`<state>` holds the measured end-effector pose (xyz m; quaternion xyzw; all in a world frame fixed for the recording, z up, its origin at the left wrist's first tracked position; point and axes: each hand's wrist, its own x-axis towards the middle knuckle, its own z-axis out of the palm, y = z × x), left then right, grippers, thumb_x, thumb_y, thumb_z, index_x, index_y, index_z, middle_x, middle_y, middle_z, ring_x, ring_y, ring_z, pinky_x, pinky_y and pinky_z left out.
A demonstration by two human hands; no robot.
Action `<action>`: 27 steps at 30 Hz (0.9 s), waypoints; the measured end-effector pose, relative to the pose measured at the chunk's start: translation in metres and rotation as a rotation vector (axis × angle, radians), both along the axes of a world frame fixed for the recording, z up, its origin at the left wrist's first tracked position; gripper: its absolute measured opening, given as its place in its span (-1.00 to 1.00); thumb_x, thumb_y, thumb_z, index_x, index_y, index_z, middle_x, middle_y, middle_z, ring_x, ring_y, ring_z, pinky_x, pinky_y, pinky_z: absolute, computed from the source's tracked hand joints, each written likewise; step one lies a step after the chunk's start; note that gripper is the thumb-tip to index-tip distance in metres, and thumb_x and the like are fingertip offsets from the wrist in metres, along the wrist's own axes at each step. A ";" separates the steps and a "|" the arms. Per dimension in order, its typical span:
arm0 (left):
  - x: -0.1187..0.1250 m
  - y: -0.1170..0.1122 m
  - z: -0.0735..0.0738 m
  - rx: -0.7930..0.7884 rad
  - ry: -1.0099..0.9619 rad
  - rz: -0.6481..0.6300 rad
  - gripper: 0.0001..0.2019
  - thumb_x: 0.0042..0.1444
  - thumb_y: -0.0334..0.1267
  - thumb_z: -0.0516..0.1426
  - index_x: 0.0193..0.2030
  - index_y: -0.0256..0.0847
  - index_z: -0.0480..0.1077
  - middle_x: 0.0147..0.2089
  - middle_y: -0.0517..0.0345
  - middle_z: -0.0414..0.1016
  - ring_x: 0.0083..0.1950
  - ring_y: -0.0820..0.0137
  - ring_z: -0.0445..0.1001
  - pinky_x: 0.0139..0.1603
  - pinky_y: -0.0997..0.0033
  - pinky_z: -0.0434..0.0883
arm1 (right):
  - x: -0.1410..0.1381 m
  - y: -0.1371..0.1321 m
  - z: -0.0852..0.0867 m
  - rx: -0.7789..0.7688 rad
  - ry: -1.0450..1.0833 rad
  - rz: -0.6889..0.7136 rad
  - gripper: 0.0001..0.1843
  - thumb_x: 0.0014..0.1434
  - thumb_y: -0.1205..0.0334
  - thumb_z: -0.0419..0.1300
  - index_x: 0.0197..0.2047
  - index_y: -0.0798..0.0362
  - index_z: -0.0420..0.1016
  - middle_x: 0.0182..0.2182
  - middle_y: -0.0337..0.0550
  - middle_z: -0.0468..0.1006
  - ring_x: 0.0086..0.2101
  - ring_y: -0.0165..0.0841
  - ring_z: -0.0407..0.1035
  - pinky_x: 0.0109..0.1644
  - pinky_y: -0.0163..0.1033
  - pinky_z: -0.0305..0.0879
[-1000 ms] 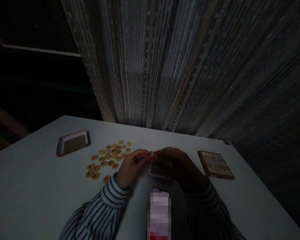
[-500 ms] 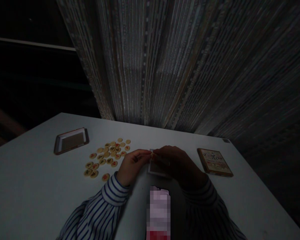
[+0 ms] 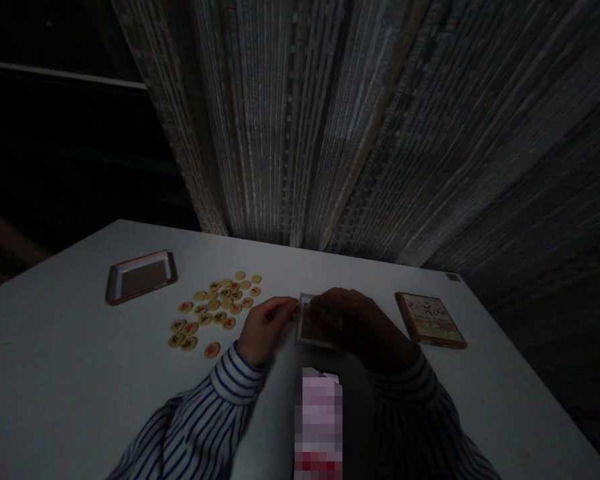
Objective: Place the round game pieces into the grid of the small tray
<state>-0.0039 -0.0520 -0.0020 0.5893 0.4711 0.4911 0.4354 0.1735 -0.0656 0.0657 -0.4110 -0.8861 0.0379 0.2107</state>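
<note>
Resting curled fingertips at the left edge of a small tray [image 3: 311, 341], the left hand [image 3: 266, 330] is half closed and shows nothing in its grip. The right hand [image 3: 357, 325], dark in shadow, arches partly closed over the tray; whether it has hold of anything, I cannot tell. Wooden xiangqi discs [image 3: 211, 305] lie left of the tray, a second tray [image 3: 140, 278] farther left, and a box [image 3: 430, 320] right, all on a white table [image 3: 55, 333].

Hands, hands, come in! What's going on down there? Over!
Left hand at edge of white-rimmed tray; right hand over it. Round game pieces left of hands. Blurred object nearer, not blocking.
</note>
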 end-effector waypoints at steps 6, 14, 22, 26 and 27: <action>0.001 0.001 -0.015 0.038 0.087 0.038 -0.76 0.01 -0.13 0.11 -0.32 -0.25 0.49 -0.37 0.08 0.58 -0.35 0.38 0.50 -0.28 0.39 0.44 | 0.005 -0.001 0.002 -0.065 0.039 -0.011 -0.90 0.07 0.36 0.15 -0.29 0.09 0.42 -0.38 -0.14 0.52 -0.40 -0.41 0.38 -0.30 -0.27 0.26; 0.004 0.000 -0.027 0.157 0.288 0.016 -0.80 0.06 -0.26 0.07 -0.27 -0.25 0.48 -0.31 0.04 0.58 -0.32 0.38 0.51 -0.26 0.41 0.45 | 0.025 0.002 -0.012 -0.244 0.050 -0.030 -0.85 0.01 0.38 0.18 -0.27 0.09 0.43 -0.37 -0.15 0.53 -0.40 -0.42 0.36 -0.31 -0.28 0.29; 0.003 0.002 -0.040 0.183 0.374 -0.011 -0.76 0.09 -0.25 0.04 -0.21 -0.28 0.47 -0.29 0.02 0.57 -0.30 0.38 0.51 -0.23 0.39 0.45 | 0.034 0.006 -0.022 -0.276 0.007 -0.042 -0.80 0.00 0.39 0.17 -0.24 0.07 0.42 -0.37 -0.18 0.54 -0.40 -0.43 0.36 -0.31 -0.30 0.25; 0.003 0.003 -0.044 0.184 0.374 -0.021 -0.76 0.09 -0.24 0.03 -0.21 -0.28 0.47 -0.29 0.02 0.57 -0.30 0.36 0.52 -0.23 0.37 0.45 | 0.034 0.006 -0.020 -0.307 -0.007 -0.057 -0.81 0.01 0.36 0.17 -0.24 0.04 0.42 -0.35 -0.21 0.55 -0.40 -0.44 0.36 -0.31 -0.31 0.24; 0.003 0.004 -0.045 0.186 0.372 -0.014 -0.76 0.09 -0.24 0.03 -0.21 -0.28 0.47 -0.29 0.02 0.57 -0.30 0.36 0.52 -0.23 0.37 0.46 | 0.034 0.007 -0.020 -0.308 -0.009 -0.064 -0.81 0.02 0.35 0.17 -0.23 0.04 0.42 -0.35 -0.20 0.55 -0.40 -0.44 0.37 -0.31 -0.31 0.24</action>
